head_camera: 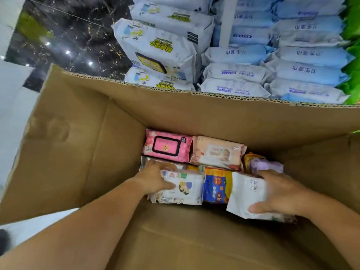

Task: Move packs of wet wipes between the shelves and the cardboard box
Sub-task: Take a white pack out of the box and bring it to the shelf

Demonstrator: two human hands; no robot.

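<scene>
Both my arms reach down into a large cardboard box (81, 145). My left hand (155, 178) grips a white pack with cartoon prints (185, 190) at the box's bottom, thumb on its top face. My right hand (280, 193) grips a plain white pack (245, 193), fingers over its far edge and thumb at its near edge. Between the two stands a blue and orange pack (215, 186). Behind them lie a pink pack (167, 146), a peach baby-print pack (218, 152) and a purple pack (261, 164).
Beyond the box's far wall (194, 102), shelves hold stacked white packs with yellow lettering (159, 49) and pale blue packs (311, 55). Green packs (352, 22) line the right edge. Dark marbled floor (68, 36) lies at the upper left. The box's near floor (194, 240) is bare cardboard.
</scene>
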